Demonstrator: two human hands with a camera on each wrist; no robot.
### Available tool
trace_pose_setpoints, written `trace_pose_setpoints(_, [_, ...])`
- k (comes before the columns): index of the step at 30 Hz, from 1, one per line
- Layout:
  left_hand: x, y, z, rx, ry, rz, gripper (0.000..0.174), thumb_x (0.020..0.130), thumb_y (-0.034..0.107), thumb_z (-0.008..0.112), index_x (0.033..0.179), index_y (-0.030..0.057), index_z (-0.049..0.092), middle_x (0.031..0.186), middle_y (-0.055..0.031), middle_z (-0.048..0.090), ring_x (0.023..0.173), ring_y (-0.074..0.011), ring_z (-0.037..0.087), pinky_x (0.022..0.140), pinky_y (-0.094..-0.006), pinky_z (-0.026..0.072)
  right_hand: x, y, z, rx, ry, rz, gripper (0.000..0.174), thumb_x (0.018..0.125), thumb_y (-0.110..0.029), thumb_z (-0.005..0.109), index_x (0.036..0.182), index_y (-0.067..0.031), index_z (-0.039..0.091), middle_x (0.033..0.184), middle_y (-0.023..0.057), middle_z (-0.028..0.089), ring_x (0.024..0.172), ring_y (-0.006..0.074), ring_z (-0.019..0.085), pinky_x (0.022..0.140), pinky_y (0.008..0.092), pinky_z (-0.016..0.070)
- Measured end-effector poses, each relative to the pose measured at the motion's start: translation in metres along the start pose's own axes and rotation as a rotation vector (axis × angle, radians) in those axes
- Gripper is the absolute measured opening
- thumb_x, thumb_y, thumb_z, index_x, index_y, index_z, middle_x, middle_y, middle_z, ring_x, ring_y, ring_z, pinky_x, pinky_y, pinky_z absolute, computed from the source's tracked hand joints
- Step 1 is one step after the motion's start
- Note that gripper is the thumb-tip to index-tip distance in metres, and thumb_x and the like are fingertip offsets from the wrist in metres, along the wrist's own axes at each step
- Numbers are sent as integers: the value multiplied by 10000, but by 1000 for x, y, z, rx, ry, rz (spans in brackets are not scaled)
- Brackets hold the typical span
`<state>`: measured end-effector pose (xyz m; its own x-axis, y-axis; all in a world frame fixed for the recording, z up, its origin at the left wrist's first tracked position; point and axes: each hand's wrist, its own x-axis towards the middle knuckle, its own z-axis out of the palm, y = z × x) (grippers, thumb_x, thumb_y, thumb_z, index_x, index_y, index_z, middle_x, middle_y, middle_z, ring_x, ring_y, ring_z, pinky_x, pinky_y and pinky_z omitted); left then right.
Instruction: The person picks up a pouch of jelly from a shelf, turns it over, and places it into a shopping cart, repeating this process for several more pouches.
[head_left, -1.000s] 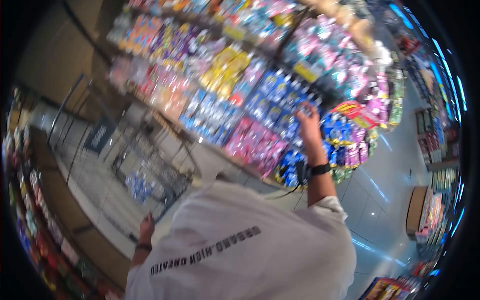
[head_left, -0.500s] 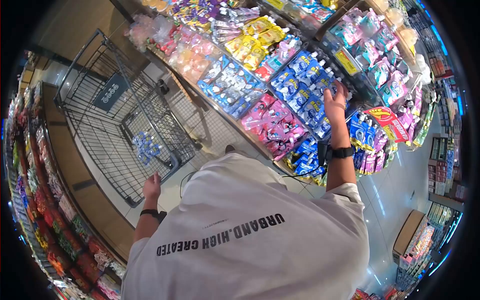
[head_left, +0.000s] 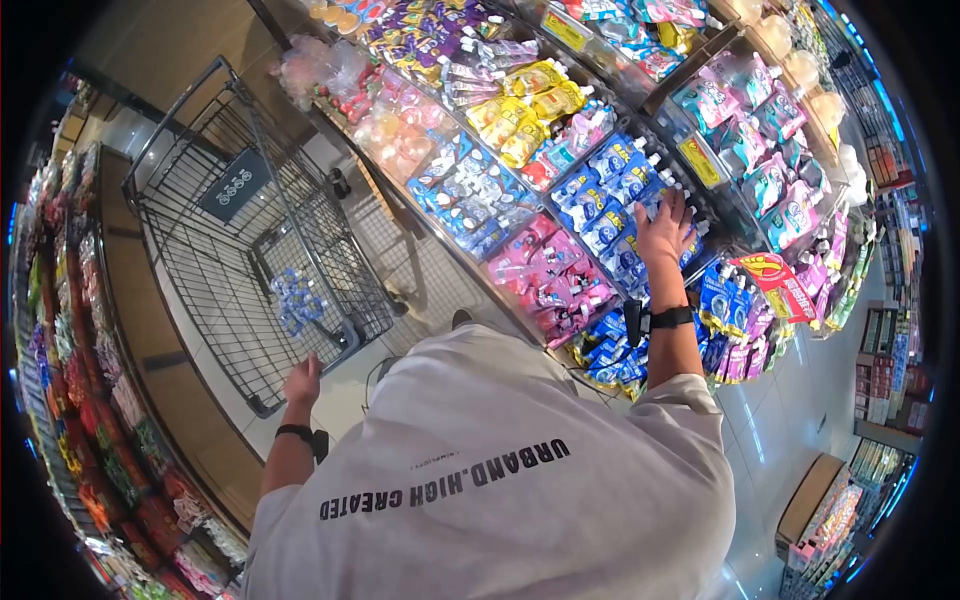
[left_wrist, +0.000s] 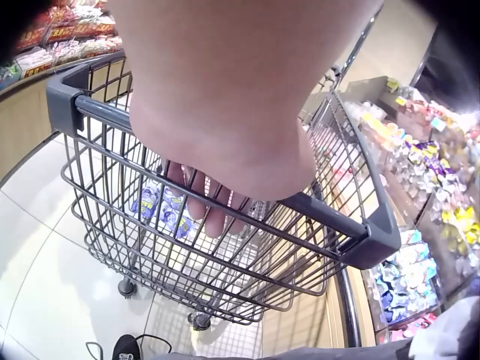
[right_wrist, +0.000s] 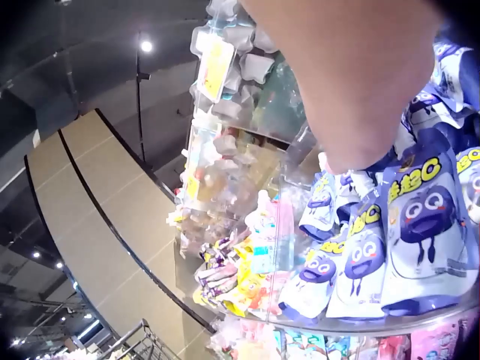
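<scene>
My right hand (head_left: 663,232) lies over a bin of blue spouted pouches (head_left: 603,232), its fingers extended across the back rows near the spouts. In the right wrist view several of these pouches (right_wrist: 421,217), printed with a purple cartoon face, stand upright; the hand's fingers are hidden there behind the wrist. My left hand (head_left: 302,382) is down at the shopping cart (head_left: 205,270). Its fingers (left_wrist: 196,207) curl over the dark handle bar (left_wrist: 324,213) in the left wrist view. Inside the cart lies a small group of blue-and-white pouches (head_left: 298,300).
Neighbouring bins hold pink pouches (head_left: 552,275), yellow pouches (head_left: 528,108) and blue-and-white packs (head_left: 470,190). A red sign (head_left: 775,285) juts out right of my right hand. Another candy shelf (head_left: 90,400) curves along the left, beside the cart.
The head view has steadied from a blur and shifted. My right hand stays over the blue pouches, its fingers now flatter and reaching over the back rows. My left hand remains at the cart.
</scene>
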<state>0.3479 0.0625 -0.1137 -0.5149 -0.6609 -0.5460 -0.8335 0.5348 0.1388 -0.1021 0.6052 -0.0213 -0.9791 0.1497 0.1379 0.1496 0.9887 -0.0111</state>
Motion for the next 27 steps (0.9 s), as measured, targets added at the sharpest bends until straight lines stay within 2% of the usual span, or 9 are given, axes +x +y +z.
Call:
trace_pose_setpoints(2, [0, 1, -3, 1, -22, 13, 721, 969, 645, 198, 1036, 177, 743, 1021, -112, 719, 1066, -328, 639, 919, -429, 471, 0, 3, 5, 18, 156, -85, 813, 899, -543, 574, 1521, -115, 273, 1590, 47, 252, 1445, 291, 250, 1149, 580, 173])
trace_pose_setpoints(7, [-1, 2, -5, 37, -108, 8, 736, 968, 656, 179, 1081, 189, 736, 1059, -128, 712, 1100, -339, 625, 967, -430, 456, 4, 10, 6, 18, -60, -84, 826, 927, -552, 512, 1553, -116, 194, 1622, 51, 189, 1483, 247, 189, 1169, 576, 130])
trace_pose_setpoints(10, [4, -5, 0, 49, -146, 41, 745, 967, 662, 178, 1106, 179, 728, 1072, -131, 711, 1117, -336, 618, 989, -427, 445, 4, 10, -5, 69, -102, -77, 830, 907, -557, 544, 1550, -142, 221, 1623, 42, 190, 1485, 252, 186, 1170, 581, 128])
trace_pose_setpoints(14, [-1, -5, -3, 12, -195, 103, 746, 969, 658, 184, 1131, 156, 712, 1096, -127, 707, 1133, -333, 612, 994, -423, 443, -2, -6, -25, 142, -18, -70, 867, 877, -555, 586, 1535, -95, 260, 1616, 81, 214, 1463, 370, 212, 1165, 572, 152])
trace_pose_setpoints(16, [-2, -6, -3, 3, -208, 112, 750, 971, 659, 188, 1151, 140, 699, 1105, -133, 704, 1136, -333, 611, 993, -421, 443, -15, -34, -35, 256, 202, -215, 804, 875, -434, 650, 1479, -1, 342, 1551, 206, 315, 1418, 408, 299, 1166, 491, 214])
trace_pose_setpoints(20, [10, -28, 16, -63, -264, 199, 770, 975, 661, 197, 1158, 94, 685, 1126, -175, 687, 1137, -353, 603, 1003, -425, 439, -70, -128, -48, 733, 238, -646, 595, 855, -290, 703, 1312, 44, 520, 1352, 304, 507, 1265, 453, 479, 1082, 487, 367])
trace_pose_setpoints(22, [8, -25, 15, -67, -331, 352, 777, 977, 658, 213, 1185, 61, 665, 1195, -224, 644, 1179, -393, 561, 1037, -434, 413, -107, -182, -41, 922, -131, -616, 563, 873, -297, 684, 1280, 61, 532, 1313, 305, 533, 1225, 446, 514, 1050, 458, 411])
trace_pose_setpoints(24, [4, -24, 14, -114, -362, 361, 778, 968, 665, 251, 1214, 41, 645, 1257, -256, 599, 1236, -429, 501, 1077, -467, 369, -144, -233, -28, 911, -376, -716, 585, 896, -327, 656, 1292, 76, 505, 1284, 315, 547, 1220, 431, 528, 1040, 444, 427])
trace_pose_setpoints(27, [9, -27, 27, -228, -571, 333, 829, 939, 696, 308, 1305, 0, 570, 1334, -267, 547, 1326, -398, 435, 1114, -470, 323, -212, -297, -7, 670, -652, -778, 683, 914, -394, 612, 1342, 102, 417, 1270, 327, 547, 1230, 439, 518, 1035, 465, 426])
